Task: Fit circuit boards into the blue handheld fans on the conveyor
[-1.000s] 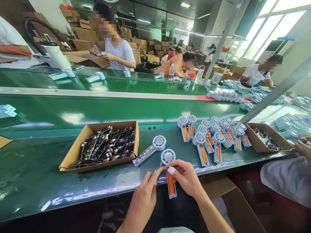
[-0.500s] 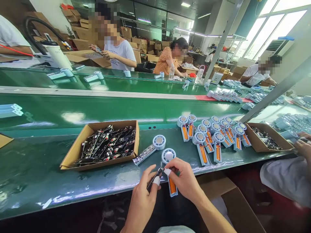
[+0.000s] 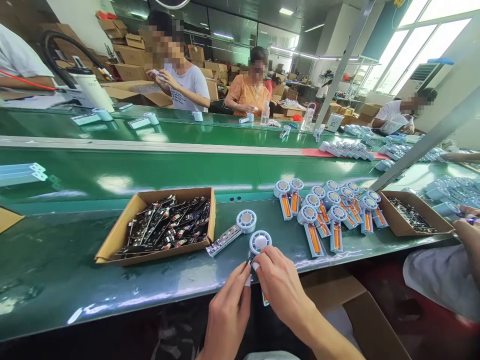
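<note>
My left hand point(image 3: 229, 306) pinches a narrow black circuit board point(image 3: 250, 260), of which only the tip shows between the fingers. My right hand point(image 3: 282, 290) meets it there, thumb and fingertips pressed together; what they grip is hidden. Both thumbs have white covers. Right behind the fingertips lies a light-blue handheld fan point(image 3: 260, 242) with a round head. My right hand hides most of its handle, whose end pokes past the bench edge. To the left of it is another fan point(image 3: 246, 220), a circuit board in its handle.
A cardboard tray point(image 3: 108, 240) of black circuit boards stands left. Several fans point(image 3: 311, 235) with orange-filled handles lie right, beside a second tray point(image 3: 399, 227). A slanted metal post point(image 3: 405, 155) crosses the right side. A co-worker's hand point(image 3: 468, 230) is at far right.
My left hand has turned and closed further round the circuit board, now mostly covering it. My right hand has curled in and covers the orange part of the fan handle.
</note>
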### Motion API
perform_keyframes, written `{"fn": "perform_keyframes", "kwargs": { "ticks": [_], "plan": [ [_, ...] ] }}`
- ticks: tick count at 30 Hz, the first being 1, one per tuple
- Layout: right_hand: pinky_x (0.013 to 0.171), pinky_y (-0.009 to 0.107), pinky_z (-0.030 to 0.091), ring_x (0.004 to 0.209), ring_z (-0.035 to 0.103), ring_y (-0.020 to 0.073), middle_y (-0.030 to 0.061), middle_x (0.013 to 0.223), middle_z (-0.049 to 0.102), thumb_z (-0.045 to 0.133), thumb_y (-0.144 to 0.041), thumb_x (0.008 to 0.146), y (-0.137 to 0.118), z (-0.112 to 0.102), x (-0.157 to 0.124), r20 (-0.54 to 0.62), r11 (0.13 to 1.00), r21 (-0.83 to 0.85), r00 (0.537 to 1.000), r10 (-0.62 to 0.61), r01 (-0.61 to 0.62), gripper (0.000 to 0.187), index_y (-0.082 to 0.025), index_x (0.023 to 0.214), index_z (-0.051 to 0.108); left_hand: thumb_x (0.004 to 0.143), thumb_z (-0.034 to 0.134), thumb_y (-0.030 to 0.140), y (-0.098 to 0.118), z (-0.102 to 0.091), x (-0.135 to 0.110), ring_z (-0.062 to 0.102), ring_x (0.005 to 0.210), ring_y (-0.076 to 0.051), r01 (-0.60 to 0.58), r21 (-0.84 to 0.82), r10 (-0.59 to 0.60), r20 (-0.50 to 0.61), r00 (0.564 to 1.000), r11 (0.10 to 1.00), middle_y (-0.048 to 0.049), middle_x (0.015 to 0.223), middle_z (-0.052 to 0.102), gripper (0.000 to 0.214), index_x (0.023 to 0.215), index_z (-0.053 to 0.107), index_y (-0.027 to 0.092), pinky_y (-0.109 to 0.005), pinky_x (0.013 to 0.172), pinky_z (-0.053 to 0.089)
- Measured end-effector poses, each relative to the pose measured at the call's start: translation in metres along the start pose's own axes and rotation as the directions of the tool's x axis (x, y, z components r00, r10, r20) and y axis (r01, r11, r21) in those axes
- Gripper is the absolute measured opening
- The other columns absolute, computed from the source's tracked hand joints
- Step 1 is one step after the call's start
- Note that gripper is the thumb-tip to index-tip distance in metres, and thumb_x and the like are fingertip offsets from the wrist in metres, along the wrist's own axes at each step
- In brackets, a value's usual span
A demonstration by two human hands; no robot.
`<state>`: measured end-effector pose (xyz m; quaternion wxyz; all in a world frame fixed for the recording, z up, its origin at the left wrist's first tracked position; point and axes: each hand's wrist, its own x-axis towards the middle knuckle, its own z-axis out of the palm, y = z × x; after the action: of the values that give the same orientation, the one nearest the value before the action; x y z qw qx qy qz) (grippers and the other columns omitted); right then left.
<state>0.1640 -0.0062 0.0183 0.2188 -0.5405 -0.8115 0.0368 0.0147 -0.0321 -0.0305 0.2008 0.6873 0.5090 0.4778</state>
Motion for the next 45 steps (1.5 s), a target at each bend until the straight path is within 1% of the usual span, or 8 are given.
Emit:
{"fn": "perform_keyframes", "kwargs": {
  "ticks": [7,11,15,21,29,37,39,45],
  "plan": [
    [0.078,0.024,0.051,0.087,0.065,0.0154,0.0028,0.099,0.067,0.059,-0.002,0.091,0.03,-0.015,0.014,0.119,0.905,0.418,0.982,-0.143,0.081,0.025,-0.021,0.105,0.069,0.092,0.055,0.026,-0.006,-0.023,0.024,0.077,0.092,-0.023,0.135,-0.167,-0.094,0.231,0.968,0.977,-0.0061,0.104,0.081,0.026,0.1,0.079,0.025,-0.031,0.083,0.063],
    [0.079,0.024,0.051,0.087,0.066,0.0167,0.0034,0.092,0.069,0.062,-0.005,0.091,0.036,-0.01,0.014,0.078,0.875,0.462,0.976,-0.201,0.144,0.019,-0.02,0.097,0.073,0.092,0.054,0.028,-0.008,-0.028,0.033,0.075,0.078,-0.02,0.183,-0.207,-0.112,0.313,0.943,0.961,-0.0059,0.092,0.08,0.027,0.098,0.08,0.025,-0.029,0.073,0.063],
    [0.075,0.026,0.05,0.082,0.065,0.0181,0.0038,0.085,0.07,0.062,-0.007,0.09,0.032,-0.005,0.013,0.017,0.889,0.44,0.989,-0.147,0.125,0.018,-0.019,0.094,0.075,0.091,0.055,0.027,-0.011,-0.023,0.031,0.076,0.095,-0.023,0.152,-0.203,-0.091,0.281,0.955,0.967,-0.0071,0.1,0.081,0.025,0.092,0.079,0.024,-0.032,0.086,0.061],
    [0.065,0.022,0.047,0.07,0.066,0.0151,0.0029,0.085,0.075,0.062,-0.013,0.091,0.033,-0.006,0.009,0.114,0.829,0.551,0.993,0.038,-0.095,0.019,-0.021,0.101,0.076,0.09,0.053,0.029,0.003,-0.015,0.029,0.076,0.097,-0.024,0.216,-0.164,-0.18,0.209,0.961,0.963,-0.0085,0.104,0.081,0.024,0.098,0.075,0.022,-0.034,0.087,0.061],
    [0.063,0.023,0.044,0.069,0.059,0.0155,0.0038,0.082,0.072,0.062,-0.018,0.09,0.04,-0.009,0.003,0.161,0.787,0.608,0.987,0.003,-0.101,0.025,-0.021,0.111,0.077,0.088,0.054,0.029,0.005,-0.018,0.033,0.076,0.097,-0.024,0.333,-0.192,-0.266,0.304,0.915,0.923,-0.0075,0.107,0.08,0.027,0.101,0.077,0.022,-0.031,0.08,0.063],
    [0.066,0.025,0.045,0.07,0.061,0.0158,0.004,0.077,0.072,0.059,-0.023,0.093,0.029,-0.003,0.007,0.074,0.742,0.66,0.993,0.093,-0.119,0.02,-0.019,0.089,0.079,0.091,0.052,0.03,0.009,-0.019,0.034,0.076,0.092,-0.024,0.285,-0.14,-0.232,0.306,0.923,0.948,-0.0075,0.105,0.08,0.028,0.104,0.076,0.023,-0.032,0.08,0.061],
    [0.061,0.024,0.045,0.062,0.059,0.0141,0.0022,0.07,0.069,0.06,-0.028,0.093,0.027,-0.003,0.007,0.162,0.668,0.708,0.973,0.163,-0.23,0.02,-0.018,0.09,0.078,0.091,0.051,0.03,0.013,-0.018,0.033,0.076,0.091,-0.024,0.28,-0.129,-0.234,0.29,0.928,0.951,-0.0085,0.106,0.08,0.029,0.105,0.075,0.022,-0.033,0.081,0.061],
    [0.051,0.022,0.048,0.054,0.06,0.0126,-0.0004,0.066,0.064,0.069,-0.055,0.084,0.031,-0.008,0.008,0.464,0.227,0.825,0.849,0.253,-0.518,0.043,-0.015,0.1,0.071,0.092,0.054,0.032,0.022,-0.018,0.025,0.064,0.125,-0.027,0.278,-0.18,-0.196,0.373,0.907,0.944,-0.0084,0.133,0.07,0.042,0.132,0.065,0.025,-0.04,0.106,0.052]
  ]
}}
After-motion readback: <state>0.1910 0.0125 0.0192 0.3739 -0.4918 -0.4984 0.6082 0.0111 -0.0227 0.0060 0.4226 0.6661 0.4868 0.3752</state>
